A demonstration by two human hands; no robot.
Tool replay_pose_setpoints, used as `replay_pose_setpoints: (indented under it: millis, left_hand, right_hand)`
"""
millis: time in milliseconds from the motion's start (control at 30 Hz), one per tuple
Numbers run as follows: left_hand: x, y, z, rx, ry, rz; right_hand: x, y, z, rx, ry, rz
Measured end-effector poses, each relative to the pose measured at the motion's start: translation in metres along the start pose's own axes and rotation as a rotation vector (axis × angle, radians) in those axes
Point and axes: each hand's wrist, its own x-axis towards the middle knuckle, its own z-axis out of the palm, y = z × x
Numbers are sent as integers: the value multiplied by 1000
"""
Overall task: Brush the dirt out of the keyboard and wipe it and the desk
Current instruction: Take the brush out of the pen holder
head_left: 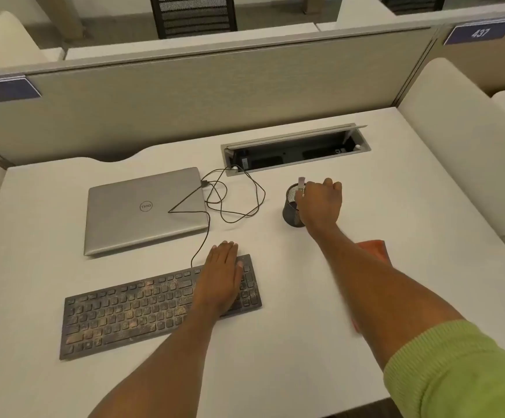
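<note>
A black keyboard (130, 312), speckled with brownish dirt, lies on the white desk (305, 342) at front left. My left hand (221, 276) rests flat on its right end, fingers straight. My right hand (320, 203) reaches over a black mesh cup (290, 212) behind the keyboard, and its fingers pinch the pale handle of a brush (301, 182) that sticks out of the cup. An orange cloth (375, 247) lies on the desk, mostly hidden under my right forearm.
A shut silver laptop (144, 211) lies behind the keyboard, with a thin black cable (239, 203) looping from it into an open cable tray (296, 150) in the desk. Grey partition walls stand at the back and right.
</note>
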Motion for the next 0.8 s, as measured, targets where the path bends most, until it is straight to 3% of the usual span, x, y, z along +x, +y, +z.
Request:
replay_pose_setpoints:
  millis: [233, 400, 567, 800]
  left_hand:
    - [8, -2, 2, 45, -21, -30]
    - [9, -5, 3, 55, -31, -47]
    - [10, -8, 6, 90, -22, -36]
    - [6, 0, 2, 93, 55, 3]
  right_hand:
    - [19, -8, 14, -69, -170, 30]
    - [22, -7, 14, -60, -166, 22]
    - [19, -7, 9, -24, -73, 34]
    - [12, 1, -15, 368, 293, 200]
